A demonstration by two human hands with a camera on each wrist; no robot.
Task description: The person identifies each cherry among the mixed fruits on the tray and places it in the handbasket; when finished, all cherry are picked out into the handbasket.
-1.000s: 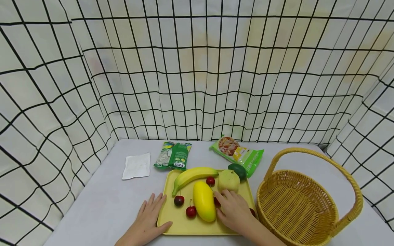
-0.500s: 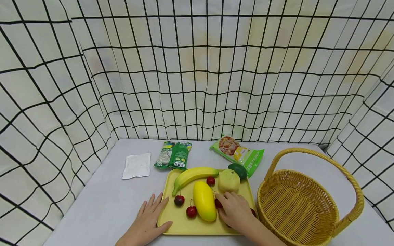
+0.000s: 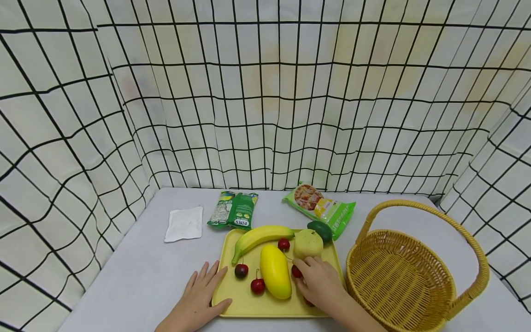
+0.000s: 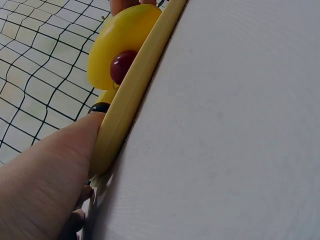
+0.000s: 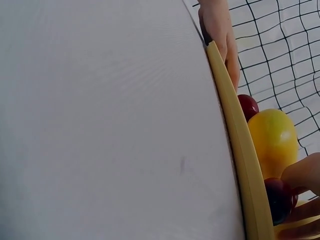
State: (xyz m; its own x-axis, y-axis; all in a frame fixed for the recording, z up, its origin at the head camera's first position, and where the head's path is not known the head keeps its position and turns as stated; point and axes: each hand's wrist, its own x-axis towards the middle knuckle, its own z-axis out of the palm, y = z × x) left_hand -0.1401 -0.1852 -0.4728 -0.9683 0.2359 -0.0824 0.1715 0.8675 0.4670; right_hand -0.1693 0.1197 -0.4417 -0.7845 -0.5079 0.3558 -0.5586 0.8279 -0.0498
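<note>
My left hand [image 3: 200, 295] lies with its fingers spread at the left edge of the yellow tray [image 3: 236, 308]; its thumb reaches over the rim. On the tray, my right hand [image 3: 321, 283] pinches a dark red cherry [image 3: 296, 271] between thumb and fingers, just right of a yellow mango [image 3: 275, 272]. Another cherry [image 3: 308, 302] shows partly from under that hand; in the right wrist view a dark cherry [image 5: 278, 201] sits by the tray's near rim. More cherries lie around the mango, one [image 3: 257, 286] close on its left and one [image 3: 241, 270] farther left.
A banana [image 3: 261, 236], a pale green round fruit [image 3: 308, 244] and a dark green avocado-like fruit [image 3: 320, 230] lie toward the tray's back. A wicker basket [image 3: 400, 276] stands right. Behind are a green packet [image 3: 234, 210], a pizza-pictured packet [image 3: 321, 206] and a white square [image 3: 184, 224].
My right hand has shifted slightly right, and the cherry at its fingertips has moved a little away from the mango. A cherry formerly visible beyond the wrist is now hidden. The left hand is nearly still.
</note>
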